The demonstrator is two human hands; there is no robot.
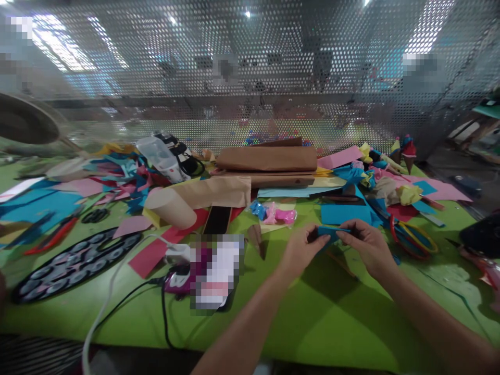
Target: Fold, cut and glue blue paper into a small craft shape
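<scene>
Between my two hands is a small piece of blue paper [327, 234], held just above the green table [336, 323]. My left hand [303, 245] pinches its left end between thumb and fingers. At the right end, my right hand [365, 242] grips it in the same way. To the left of my left hand stands a small brown paper cone [255, 238]. Just beyond the hands lie blue paper sheets [346, 214] and wrapped pink and blue pieces [279, 213]. Scissors with red and yellow handles [414, 237] rest right of my right hand.
A brown paper roll [265, 158] lies at the back before a perforated metal screen [253, 62]. Left are a paint palette [78, 263], a cream cardboard tube [171, 207], a dark phone [217, 220] and a purple power strip [177, 281] with cables. Coloured paper scraps [410, 194] lie at right.
</scene>
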